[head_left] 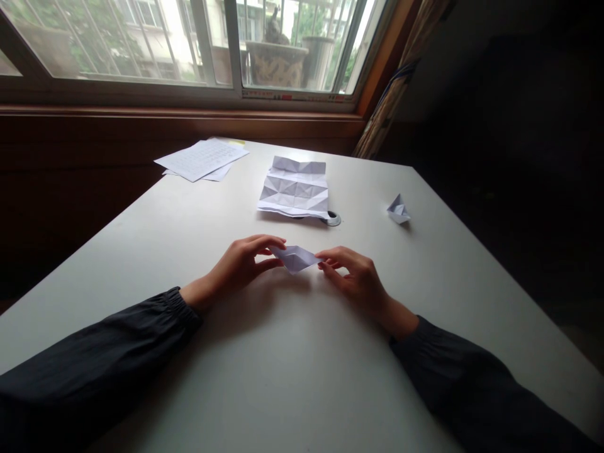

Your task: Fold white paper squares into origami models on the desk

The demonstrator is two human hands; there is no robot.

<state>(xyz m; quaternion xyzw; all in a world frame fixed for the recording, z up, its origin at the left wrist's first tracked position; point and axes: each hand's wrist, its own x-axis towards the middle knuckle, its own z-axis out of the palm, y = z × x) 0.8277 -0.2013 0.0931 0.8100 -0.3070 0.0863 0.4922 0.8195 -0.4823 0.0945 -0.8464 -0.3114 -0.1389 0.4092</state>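
A small folded white paper piece (296, 258) hangs just above the white table (264, 377), held between both my hands. My left hand (243, 263) pinches its left tip with thumb and fingers. At the piece's right tip, my right hand (352, 277) pinches with curled fingers. Both arms wear dark sleeves.
A creased, unfolded white sheet (295, 187) lies beyond my hands, with a small round object (333, 219) at its near right corner. A finished folded paper boat (399, 209) sits at the right. Printed papers (202, 158) lie at the far left, under the window (189, 44).
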